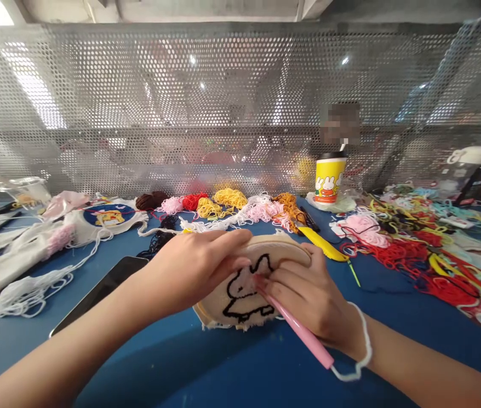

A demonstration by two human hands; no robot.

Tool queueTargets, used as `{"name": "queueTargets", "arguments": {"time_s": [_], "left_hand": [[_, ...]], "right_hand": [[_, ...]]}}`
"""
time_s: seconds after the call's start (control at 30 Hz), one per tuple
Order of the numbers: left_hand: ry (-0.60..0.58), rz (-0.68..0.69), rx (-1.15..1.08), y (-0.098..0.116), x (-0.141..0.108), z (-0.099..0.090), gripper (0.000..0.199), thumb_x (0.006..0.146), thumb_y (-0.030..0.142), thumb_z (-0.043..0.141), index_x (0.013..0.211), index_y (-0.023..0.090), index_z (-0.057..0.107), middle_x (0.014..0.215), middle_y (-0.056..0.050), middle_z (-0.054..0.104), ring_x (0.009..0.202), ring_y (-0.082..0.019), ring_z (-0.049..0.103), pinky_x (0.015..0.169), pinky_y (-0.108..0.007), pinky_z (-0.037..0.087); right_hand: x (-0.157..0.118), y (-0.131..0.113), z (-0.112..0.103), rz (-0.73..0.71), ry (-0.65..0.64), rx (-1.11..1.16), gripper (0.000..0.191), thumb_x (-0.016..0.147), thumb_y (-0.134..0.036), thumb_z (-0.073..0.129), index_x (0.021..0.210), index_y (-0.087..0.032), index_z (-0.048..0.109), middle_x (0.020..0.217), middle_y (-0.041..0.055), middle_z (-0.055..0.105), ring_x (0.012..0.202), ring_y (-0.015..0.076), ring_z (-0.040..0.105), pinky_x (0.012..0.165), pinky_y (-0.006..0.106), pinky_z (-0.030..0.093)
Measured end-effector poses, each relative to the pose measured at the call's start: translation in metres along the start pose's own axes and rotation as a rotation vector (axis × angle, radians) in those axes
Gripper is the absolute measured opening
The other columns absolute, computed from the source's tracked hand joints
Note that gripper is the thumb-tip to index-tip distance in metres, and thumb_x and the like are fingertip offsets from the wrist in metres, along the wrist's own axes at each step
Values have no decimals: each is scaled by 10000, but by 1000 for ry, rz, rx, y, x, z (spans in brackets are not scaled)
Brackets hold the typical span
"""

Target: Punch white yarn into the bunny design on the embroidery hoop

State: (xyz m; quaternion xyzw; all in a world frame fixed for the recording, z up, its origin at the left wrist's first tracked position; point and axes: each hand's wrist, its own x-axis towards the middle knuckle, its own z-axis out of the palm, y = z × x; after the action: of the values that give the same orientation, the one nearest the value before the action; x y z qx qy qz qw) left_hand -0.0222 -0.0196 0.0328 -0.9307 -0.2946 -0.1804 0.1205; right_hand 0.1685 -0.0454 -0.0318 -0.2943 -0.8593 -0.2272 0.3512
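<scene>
A round embroidery hoop (249, 303) with cream cloth is held tilted over the blue table, a black yarn outline of an animal on its face. My left hand (200, 263) grips the hoop's upper left rim, fingers bent over the edge. At the right rim is my right hand (304, 289), its fingers wrapped round a pink punch-needle pen (302, 334) and also touching the hoop. The pen's tip is hidden near the fingers at the cloth. White yarn (366, 334) runs from the pen's lower end and loops over my right wrist.
A black phone (100, 286) lies at the left, near white yarn (32, 292) and a finished hoop piece (106, 215). Yarn bundles (230, 198) line the back. A yellow cup (329, 178), yellow cutter (323, 243) and tangled red yarn (402, 249) are at the right.
</scene>
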Motion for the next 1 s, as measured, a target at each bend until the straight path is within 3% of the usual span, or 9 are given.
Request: {"name": "queueTargets", "arguments": {"time_s": [0.1, 0.2, 0.27, 0.33, 0.43, 0.57, 0.8, 0.93, 1.0], "left_hand": [[-237, -149, -81, -12, -8, -8, 305, 756, 461, 422, 793, 170, 505, 675, -28, 577, 590, -160, 548, 492, -240, 407], [-363, -335, -295, -27, -18, 4, 463, 665, 479, 532, 1015, 188, 442, 796, -41, 601, 734, -199, 565, 585, -271, 444], [-401, -292, -585, -30, -26, 23, 557, 671, 410, 557, 1140, 192, 351, 878, -35, 613, 801, -187, 564, 674, -277, 450], [-312, -285, -801, -27, -34, 47, 454, 727, 369, 496, 1123, 174, 391, 1003, -58, 580, 872, -182, 546, 712, -266, 449], [-155, -444, -829, -14, -43, 74, 299, 800, 348, 368, 965, 140, 506, 887, -57, 615, 784, -182, 555, 685, -287, 457], [-30, -534, -833, 0, -47, 84, 293, 822, 325, 329, 1007, 146, 468, 846, -50, 608, 761, -180, 553, 679, -301, 456], [304, -478, -503, -4, -34, 66, 219, 829, 259, 287, 963, 150, 421, 838, -64, 551, 749, -167, 524, 674, -307, 438], [396, -368, -389, -4, -18, 40, 155, 808, 240, 297, 890, 162, 403, 695, -13, 525, 599, -139, 509, 559, -262, 426], [353, -329, -378, 0, -13, 29, 144, 811, 244, 293, 881, 166, 393, 665, 1, 517, 552, -126, 499, 516, -240, 414]], "right_hand": [[-4, 2, 3, -14, 24, -41, 153, 786, -97, 447, 746, -141, 587, 551, -11, 583, 561, 119, 491, 736, 394, 262], [-7, 5, 7, 25, 57, -55, 81, 771, -132, 499, 775, -148, 578, 529, -33, 565, 535, 102, 484, 736, 375, 267], [-9, 8, 11, 47, 79, -60, 38, 745, -148, 544, 776, -151, 566, 527, -43, 562, 538, 98, 494, 733, 354, 275], [-13, 11, 15, 87, 101, -47, 37, 734, -162, 562, 770, -152, 556, 537, -43, 569, 546, 101, 509, 731, 343, 277], [-18, 13, 22, 203, 135, 26, 40, 729, -180, 569, 755, -159, 547, 566, -37, 588, 550, 106, 531, 728, 335, 275], [-21, 9, 23, 322, 171, 115, 46, 721, -167, 572, 757, -166, 544, 629, -16, 621, 566, 114, 556, 733, 333, 287], [-14, 2, 18, 266, 193, 135, 191, 740, -129, 533, 924, -177, 518, 779, 39, 645, 718, 160, 593, 753, 341, 351], [-9, 4, 11, 218, 268, 124, 295, 732, -138, 527, 1020, -180, 481, 899, 74, 625, 860, 197, 564, 798, 367, 384], [-8, 2, 5, 258, 290, 143, 284, 729, -145, 527, 1007, -183, 487, 904, 73, 619, 851, 196, 564, 782, 360, 404]]}}
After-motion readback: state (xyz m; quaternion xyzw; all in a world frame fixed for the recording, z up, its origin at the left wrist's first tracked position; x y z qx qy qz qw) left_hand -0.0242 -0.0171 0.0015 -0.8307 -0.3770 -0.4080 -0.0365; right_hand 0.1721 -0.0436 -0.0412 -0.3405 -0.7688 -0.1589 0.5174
